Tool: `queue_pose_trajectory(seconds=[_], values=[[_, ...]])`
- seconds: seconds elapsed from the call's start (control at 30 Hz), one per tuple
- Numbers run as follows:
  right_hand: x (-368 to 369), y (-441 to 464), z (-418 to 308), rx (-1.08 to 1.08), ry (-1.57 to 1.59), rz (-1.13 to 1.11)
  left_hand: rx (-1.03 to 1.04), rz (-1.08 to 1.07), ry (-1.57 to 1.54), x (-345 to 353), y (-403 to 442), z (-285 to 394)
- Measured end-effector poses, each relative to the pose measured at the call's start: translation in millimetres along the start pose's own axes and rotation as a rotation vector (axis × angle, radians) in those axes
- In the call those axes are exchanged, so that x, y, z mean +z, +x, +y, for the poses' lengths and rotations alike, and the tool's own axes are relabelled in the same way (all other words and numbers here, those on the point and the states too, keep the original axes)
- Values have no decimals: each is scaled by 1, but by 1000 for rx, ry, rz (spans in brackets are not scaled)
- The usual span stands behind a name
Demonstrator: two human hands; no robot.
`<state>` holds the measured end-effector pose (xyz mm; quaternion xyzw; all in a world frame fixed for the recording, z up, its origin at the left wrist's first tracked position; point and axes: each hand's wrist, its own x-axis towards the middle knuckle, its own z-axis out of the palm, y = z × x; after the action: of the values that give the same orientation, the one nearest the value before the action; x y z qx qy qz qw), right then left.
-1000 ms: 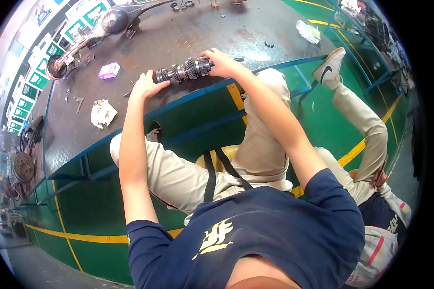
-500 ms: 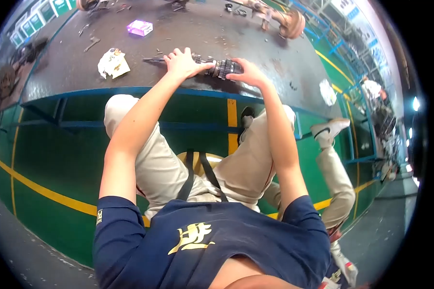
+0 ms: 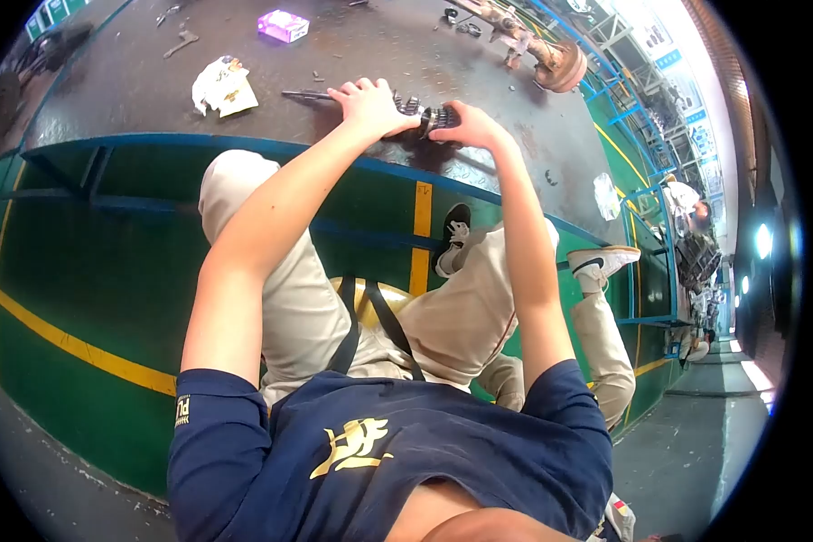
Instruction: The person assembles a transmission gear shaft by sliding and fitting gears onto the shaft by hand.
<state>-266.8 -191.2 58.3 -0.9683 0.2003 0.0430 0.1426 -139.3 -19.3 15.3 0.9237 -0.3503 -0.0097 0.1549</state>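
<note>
A dark metal gear shaft (image 3: 308, 95) lies along the near edge of the workbench, its thin end pointing left. My left hand (image 3: 370, 110) is closed over the middle of it, thumb stretched toward the right. Toothed gears (image 3: 441, 118) show between my hands. My right hand (image 3: 475, 127) grips the gears at the right end, fingers behind and thumb in front. Both palms and part of the shaft beneath them are hidden. Left of the shaft lies a crumpled white and yellowish wrapper (image 3: 226, 88).
The dark workbench (image 3: 154, 99) has a blue edge. On it are a purple and white box (image 3: 283, 26), a small metal tool (image 3: 182, 42), a rusty axle-like part (image 3: 560, 66) and clear plastic (image 3: 606, 196). Another person's leg (image 3: 602, 343) is at the right.
The view has shifted, and the bench appears higher in it. My left hand has slid right along the shaft, closer to my right hand. Fewer gears show between them.
</note>
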Motion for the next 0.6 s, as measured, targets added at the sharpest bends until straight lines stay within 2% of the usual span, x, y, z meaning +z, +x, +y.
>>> queue_pose_trajectory(seconds=[0.27,0.37,0.43,0.5,0.6], values=[[0,20,-11,-47,-154,-83,6,-29,-51,3,3,-1],[9,22,-7,-78,-286,-11,4,-23,-70,2,1,-1],[15,15,-9,-170,-144,98,-10,-36,-64,2,2,0],[17,9,-10,-173,-107,100,-28,-30,-81,3,2,0],[22,-1,-18,-123,-223,175,-37,-7,-119,0,0,3]])
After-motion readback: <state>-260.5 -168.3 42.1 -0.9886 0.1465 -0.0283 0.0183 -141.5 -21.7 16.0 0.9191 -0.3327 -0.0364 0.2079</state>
